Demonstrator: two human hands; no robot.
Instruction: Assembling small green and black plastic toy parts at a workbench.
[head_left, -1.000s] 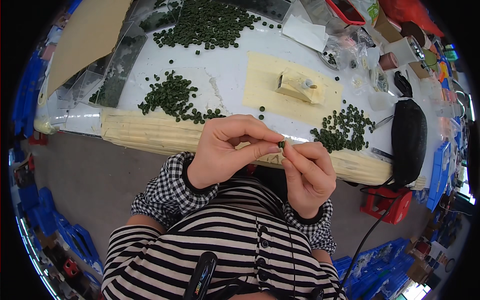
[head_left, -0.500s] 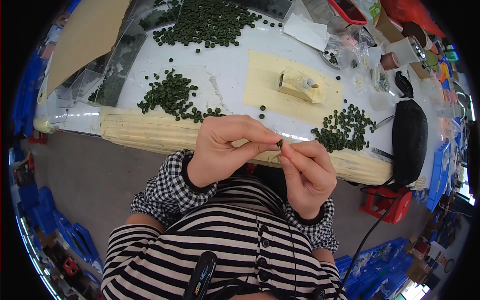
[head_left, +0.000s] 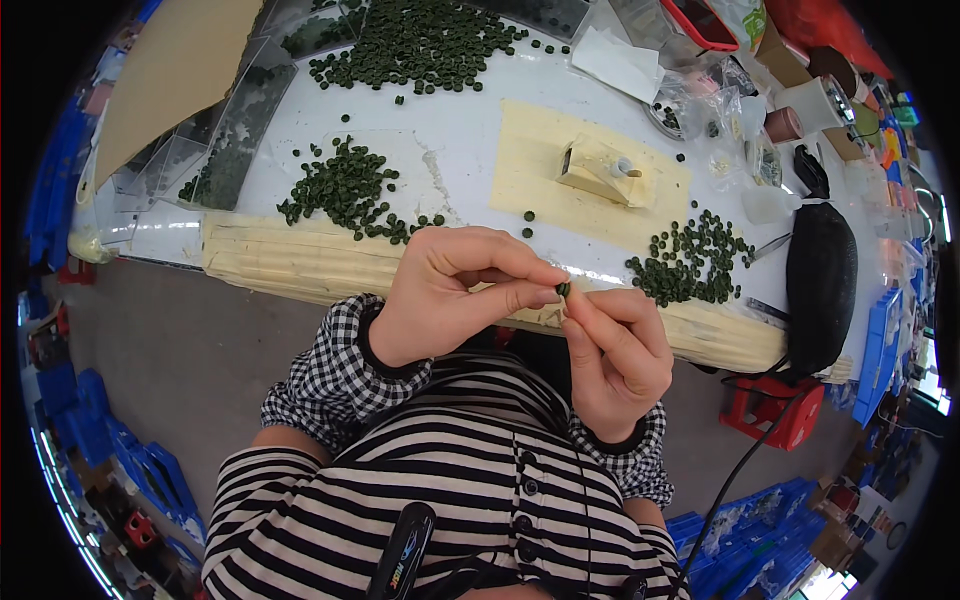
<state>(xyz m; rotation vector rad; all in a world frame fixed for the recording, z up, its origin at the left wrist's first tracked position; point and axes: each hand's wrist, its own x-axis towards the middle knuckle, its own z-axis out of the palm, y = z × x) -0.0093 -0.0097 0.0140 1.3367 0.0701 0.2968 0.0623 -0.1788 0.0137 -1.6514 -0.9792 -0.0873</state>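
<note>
Over the table's front edge, a small dark green round piece (head_left: pixel 563 290) sits where my two hands meet. Thumb and index finger of my left hand (head_left: pixel 455 290) pinch it from the left. My right hand (head_left: pixel 622 352) has its fingers curled, the index fingertip pressed to the piece from the right and the thumb just below. Fingertips cover most of the piece. Beyond my left hand lies a heap of similar green pieces (head_left: pixel 345 190); a second, looser group (head_left: pixel 695 255) is spread to the right of my right hand.
A block wrapped in cream tape (head_left: pixel 605 172) with a small peg stands on a taped sheet (head_left: pixel 520 150). A large pile of green pieces (head_left: pixel 420 45) lies at the back. Clear trays (head_left: pixel 235 140) and cardboard (head_left: pixel 170 80) are left; a black pouch (head_left: pixel 820 285) and tweezers (head_left: pixel 770 245) right.
My right thumb has drawn slightly down and away from the fingertips. The green piece has turned a little between my fingers; both hands stay in nearly the same place.
</note>
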